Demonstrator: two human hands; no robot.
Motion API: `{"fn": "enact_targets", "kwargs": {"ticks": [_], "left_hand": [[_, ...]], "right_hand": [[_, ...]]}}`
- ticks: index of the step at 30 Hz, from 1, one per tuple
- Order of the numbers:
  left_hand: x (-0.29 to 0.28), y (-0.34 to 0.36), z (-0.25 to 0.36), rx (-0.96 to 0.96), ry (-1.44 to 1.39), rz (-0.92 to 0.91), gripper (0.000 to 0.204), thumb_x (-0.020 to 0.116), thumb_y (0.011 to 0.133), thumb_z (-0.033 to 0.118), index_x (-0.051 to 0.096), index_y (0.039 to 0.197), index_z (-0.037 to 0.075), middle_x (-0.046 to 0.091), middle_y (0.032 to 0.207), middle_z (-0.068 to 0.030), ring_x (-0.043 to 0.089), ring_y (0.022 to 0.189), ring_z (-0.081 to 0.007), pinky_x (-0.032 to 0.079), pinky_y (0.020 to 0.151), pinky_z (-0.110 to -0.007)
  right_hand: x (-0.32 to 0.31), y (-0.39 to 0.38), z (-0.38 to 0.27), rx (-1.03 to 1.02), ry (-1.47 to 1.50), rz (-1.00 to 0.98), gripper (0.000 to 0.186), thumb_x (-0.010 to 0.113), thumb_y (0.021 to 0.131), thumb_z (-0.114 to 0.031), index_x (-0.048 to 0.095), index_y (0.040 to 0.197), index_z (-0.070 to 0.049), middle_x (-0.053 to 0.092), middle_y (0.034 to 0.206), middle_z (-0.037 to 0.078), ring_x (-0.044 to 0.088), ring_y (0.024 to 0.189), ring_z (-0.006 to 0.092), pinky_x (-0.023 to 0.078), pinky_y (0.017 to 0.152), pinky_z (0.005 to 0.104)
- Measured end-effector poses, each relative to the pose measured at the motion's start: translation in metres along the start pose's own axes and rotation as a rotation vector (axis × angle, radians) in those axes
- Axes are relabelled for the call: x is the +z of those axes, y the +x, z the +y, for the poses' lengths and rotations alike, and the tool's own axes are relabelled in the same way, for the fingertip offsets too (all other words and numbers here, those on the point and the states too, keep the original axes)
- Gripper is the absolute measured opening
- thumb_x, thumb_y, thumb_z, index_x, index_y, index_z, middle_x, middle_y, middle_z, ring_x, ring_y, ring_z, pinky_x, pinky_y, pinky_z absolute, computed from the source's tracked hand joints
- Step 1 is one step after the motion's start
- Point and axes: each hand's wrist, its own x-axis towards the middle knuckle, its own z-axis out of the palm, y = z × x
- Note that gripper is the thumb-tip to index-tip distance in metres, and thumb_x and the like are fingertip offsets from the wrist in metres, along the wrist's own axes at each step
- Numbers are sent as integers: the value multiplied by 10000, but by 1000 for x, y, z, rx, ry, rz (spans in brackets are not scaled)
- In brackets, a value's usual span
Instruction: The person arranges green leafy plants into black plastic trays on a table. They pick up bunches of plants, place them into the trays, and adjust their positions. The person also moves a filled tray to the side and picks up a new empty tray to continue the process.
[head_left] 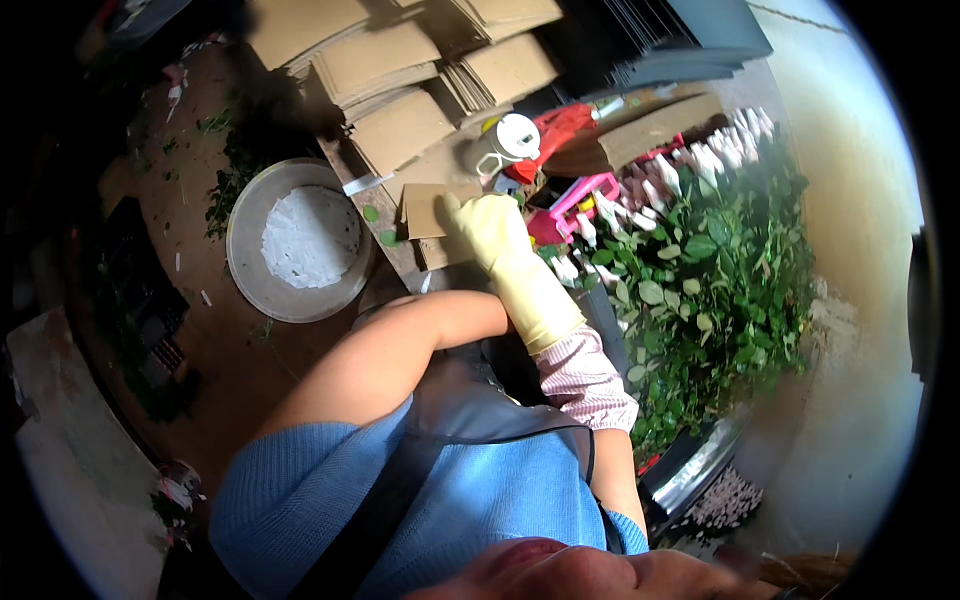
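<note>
My right hand (490,222) wears a long yellow rubber glove, with a pink striped sleeve (585,378) above it. Its fingers are closed at the edge of a small brown cardboard piece (424,212) over the work table. My bare left forearm (450,318) reaches across from the left and passes behind the gloved arm, so my left hand is hidden. Just right of the glove lies a pink tape dispenser (577,208). Beyond the glove is a white lidded mug (517,138), beside something red and plastic (563,132).
Stacks of cardboard sheets (400,132) cover the table's far part, with dark stacked sheets (650,45) beyond. Leafy stems (710,290) with pale pink wrapped heads (690,170) fill the right side. On the floor at left stands a round tub (243,255) holding white material.
</note>
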Motion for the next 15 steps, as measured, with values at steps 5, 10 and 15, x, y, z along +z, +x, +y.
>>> {"fn": "enact_targets", "kwargs": {"ticks": [5, 10, 15], "left_hand": [[-5, 20, 18, 132, -1, -77, 926, 641, 780, 717, 465, 1517, 186, 386, 1595, -139, 323, 1479, -377, 227, 1216, -569], [14, 27, 15, 113, 16, -32, 756, 592, 889, 584, 477, 1488, 137, 438, 1542, -129, 371, 1448, -344, 310, 1179, -517], [-12, 21, 18, 155, 236, -258, 787, 479, 942, 570, 340, 1569, 115, 370, 1600, -152, 324, 1486, -334, 197, 1239, -481]], "right_hand": [[-37, -115, 35, 256, 208, 509, 153, 657, 827, -87, 713, 969, -94, 673, 698, 100, 667, 663, 249, 518, 597, 373], [8, -236, -7, 728, 1391, 530, 204, 714, 906, -88, 707, 1106, -48, 715, 853, 36, 649, 749, 137, 514, 700, 289], [94, -298, -37, 1272, 1892, 198, 235, 739, 933, -155, 665, 1127, -44, 720, 957, 38, 670, 781, 116, 522, 697, 255]]}}
